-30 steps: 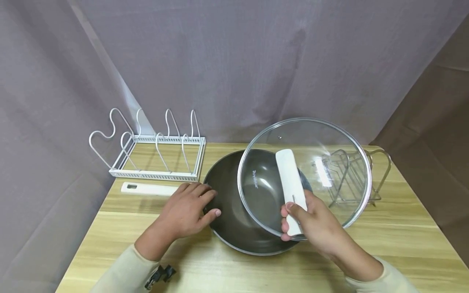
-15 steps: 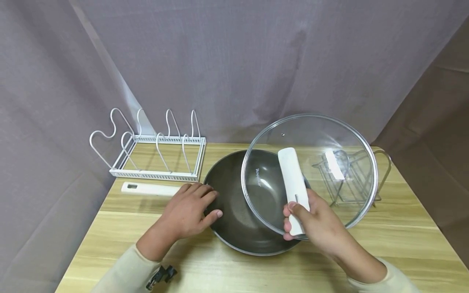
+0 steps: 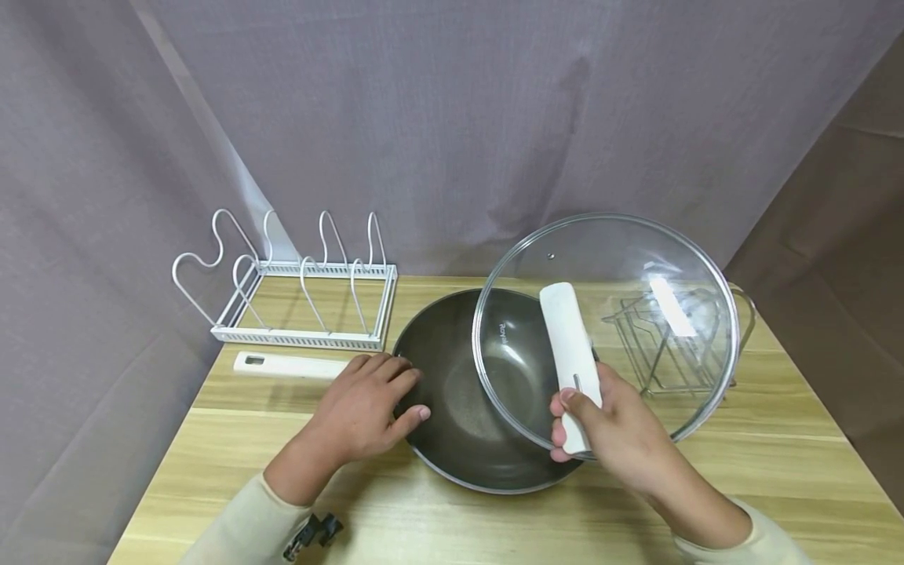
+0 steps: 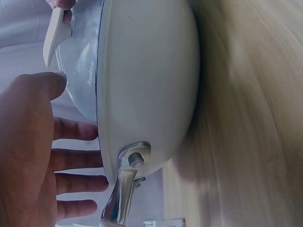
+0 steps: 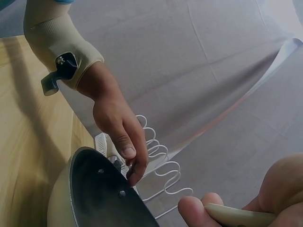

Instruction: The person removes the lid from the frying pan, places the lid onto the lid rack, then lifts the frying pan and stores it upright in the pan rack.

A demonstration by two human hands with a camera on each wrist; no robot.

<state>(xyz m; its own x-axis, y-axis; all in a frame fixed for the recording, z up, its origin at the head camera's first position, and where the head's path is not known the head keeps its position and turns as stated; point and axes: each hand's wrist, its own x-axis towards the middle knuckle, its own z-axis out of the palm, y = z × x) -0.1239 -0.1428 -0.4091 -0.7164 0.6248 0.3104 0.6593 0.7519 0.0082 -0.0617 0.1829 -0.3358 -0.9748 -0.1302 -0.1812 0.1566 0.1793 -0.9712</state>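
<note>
A deep wok (image 3: 452,424), dark inside and cream outside, stands on the wooden table with its white handle (image 3: 289,365) pointing left. My left hand (image 3: 363,408) rests at the wok's left rim, beside the handle; in the left wrist view its fingers (image 4: 78,183) are straight, tips right at the rim. Above the wok's right side, my right hand (image 3: 610,424) grips the white handle (image 3: 568,337) of a large round glass lid (image 3: 636,251). The lid is raised and tilted, overlapping the wok in the head view. In the right wrist view only part of the lid handle (image 5: 239,216) shows.
A white wire rack (image 3: 300,339) with several upright loops stands at the back left. Behind the glass lid at the right sits a metal wire rack (image 3: 749,310). Grey cloth (image 3: 452,141) hangs behind the table (image 3: 395,526).
My right hand has carried the glass lid slightly to the right and up, so it covers more of the metal rack in view. The left hand and the wok have stayed nearly still.
</note>
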